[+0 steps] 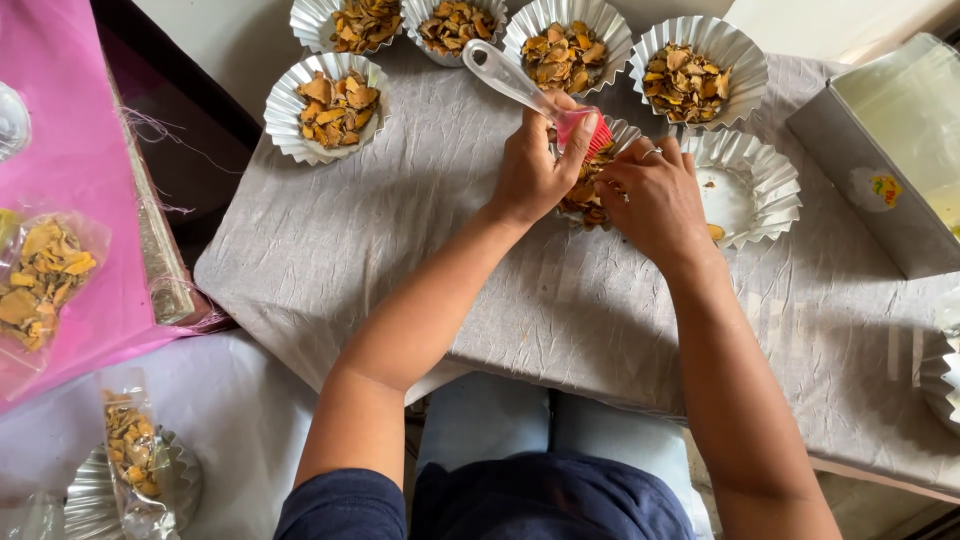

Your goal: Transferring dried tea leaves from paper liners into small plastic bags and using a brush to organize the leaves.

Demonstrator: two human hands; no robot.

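Note:
My left hand [533,165] grips a brush with a clear plastic handle [505,78] and a red head [596,133], held over a fluted foil cup [628,135] that both hands mostly cover. My right hand [655,200], a ring on one finger, rests on that cup's orange-brown dried pieces [583,190], fingers curled. Whether it pinches any piece is hidden. Just right of it stands a nearly bare foil cup [760,185] with one crumb.
Several filled foil cups [330,105] line the far edge of the grey cloth [400,230]. A grey box with clear bags [880,170] stands at right. At left lie a pink sheet [70,150] and sealed bags of pieces [40,275], one [130,445] in a foil cup.

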